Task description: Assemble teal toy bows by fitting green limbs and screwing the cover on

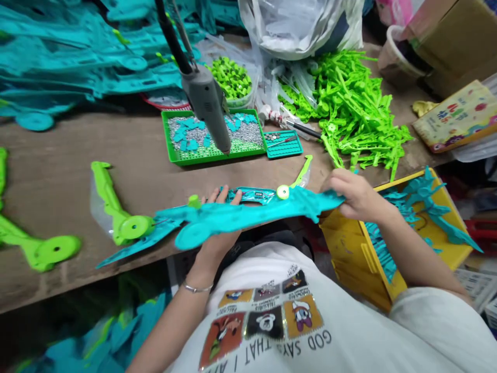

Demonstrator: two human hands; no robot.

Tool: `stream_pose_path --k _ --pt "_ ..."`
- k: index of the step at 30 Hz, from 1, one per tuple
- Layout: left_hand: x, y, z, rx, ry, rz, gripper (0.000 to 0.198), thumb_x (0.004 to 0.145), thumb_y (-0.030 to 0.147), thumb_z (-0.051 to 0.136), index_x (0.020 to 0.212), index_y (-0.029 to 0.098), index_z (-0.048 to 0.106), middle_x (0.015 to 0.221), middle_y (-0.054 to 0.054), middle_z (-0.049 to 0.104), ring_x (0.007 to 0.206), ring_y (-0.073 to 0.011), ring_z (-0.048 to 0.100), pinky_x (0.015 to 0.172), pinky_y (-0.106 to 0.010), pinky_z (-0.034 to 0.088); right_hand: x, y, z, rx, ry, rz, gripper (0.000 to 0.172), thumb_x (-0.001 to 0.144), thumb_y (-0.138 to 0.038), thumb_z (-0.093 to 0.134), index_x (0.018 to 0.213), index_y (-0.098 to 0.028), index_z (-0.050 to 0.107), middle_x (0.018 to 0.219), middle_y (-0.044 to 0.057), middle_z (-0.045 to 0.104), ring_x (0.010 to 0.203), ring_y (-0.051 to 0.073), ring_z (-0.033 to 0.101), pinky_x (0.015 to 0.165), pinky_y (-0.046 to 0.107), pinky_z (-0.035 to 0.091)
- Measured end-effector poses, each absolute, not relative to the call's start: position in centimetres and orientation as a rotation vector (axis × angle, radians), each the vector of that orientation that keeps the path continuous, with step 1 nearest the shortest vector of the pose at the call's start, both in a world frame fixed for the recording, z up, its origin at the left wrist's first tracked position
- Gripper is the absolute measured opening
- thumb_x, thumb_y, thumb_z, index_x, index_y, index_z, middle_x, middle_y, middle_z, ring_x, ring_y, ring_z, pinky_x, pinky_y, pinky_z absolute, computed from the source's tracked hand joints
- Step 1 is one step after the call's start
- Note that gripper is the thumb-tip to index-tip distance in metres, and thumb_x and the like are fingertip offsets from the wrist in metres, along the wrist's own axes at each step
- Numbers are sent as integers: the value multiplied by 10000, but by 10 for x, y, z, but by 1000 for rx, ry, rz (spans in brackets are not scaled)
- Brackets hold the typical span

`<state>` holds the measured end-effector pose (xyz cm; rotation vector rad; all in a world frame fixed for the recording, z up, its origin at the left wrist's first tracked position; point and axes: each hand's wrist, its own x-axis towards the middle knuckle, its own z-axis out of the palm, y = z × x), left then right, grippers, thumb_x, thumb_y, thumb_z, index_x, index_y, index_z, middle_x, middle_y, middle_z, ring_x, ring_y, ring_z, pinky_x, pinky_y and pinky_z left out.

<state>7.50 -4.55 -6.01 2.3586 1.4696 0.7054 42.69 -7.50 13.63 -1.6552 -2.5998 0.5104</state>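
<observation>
My right hand is closed on the narrow right end of a long teal plastic shell, which has a round disc at its left end. The shell is slightly blurred and hovers over a matching teal half on the bench edge. Inside that lower half, wires and a small dark part show. Bright green arms with round hubs, one at the left and one at the right, attach to it. My left hand rests under the held shell, fingers extended on the lower half; the shell hides part of it.
A grey electric screwdriver hangs above a green tray of screws and teal pieces. Beyond lie piled teal shells and green parts. A yellow bin stands at the right; more green arms lie left.
</observation>
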Motion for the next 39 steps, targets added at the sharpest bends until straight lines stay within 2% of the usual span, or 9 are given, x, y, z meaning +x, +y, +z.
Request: stream_pose_path --k 4,9,17,26,31,33,36,39 --pt "67 -49 -59 2330 1615 684 498 998 363 513 1486 279 569 1637 -125 428 1541 -348 334 1254 -627 194 403 -60 103 -1357 -2727 830 332 694 -29 510 970 -208 557 1006 94 604 921 242 580 786 334 427" --pt "63 -50 -60 2348 1652 681 485 1002 343 505 1477 275 579 1634 -110 437 1538 -321 342 1266 -581 187 395 -44 82 -1262 -2758 1220 281 730 -10 495 928 -206 533 905 45 613 832 198 574 746 293 396" --pt "54 -59 -61 2359 1620 673 510 982 323 526 1489 288 569 1635 -105 436 1528 -332 358 1257 -579 208 384 -15 67 -1122 -2807 1472 270 749 -29 528 949 -208 559 905 27 598 829 179 561 759 285 406" --pt "55 -58 -60 2359 1599 683 477 993 317 508 1455 247 605 1618 -118 458 1509 -335 375 1254 -569 257 377 0 69 -1183 -2787 1529 194 770 -61 571 897 -206 545 811 -10 565 728 146 518 690 264 360" --pt "63 -51 -59 2349 1579 644 478 1008 329 473 1466 250 584 1634 -123 426 1522 -350 337 1249 -601 244 376 14 91 -1256 -2764 1505 76 840 -206 643 845 -201 567 722 -29 566 653 126 497 629 255 323" --pt "67 -47 -58 2363 1548 647 488 1013 330 458 1483 242 557 1635 -130 415 1527 -357 320 1243 -613 244 373 20 104 -1279 -2700 1427 166 857 -318 683 811 -197 581 683 -41 547 632 117 474 616 254 303" --pt "72 -44 -58 2379 1534 594 432 1013 327 449 1384 197 628 1487 -185 549 1481 -393 377 1193 -644 297 357 27 116 -1329 -2534 1203 312 807 -454 753 804 -186 593 680 -53 515 653 114 457 628 249 290" --pt "73 -45 -60 2407 1562 561 383 1000 327 476 1283 178 688 1367 -207 605 1430 -417 424 1171 -651 316 332 31 114 -1330 -2357 1048 368 755 -430 791 927 -169 596 777 -43 542 738 127 487 679 240 323"
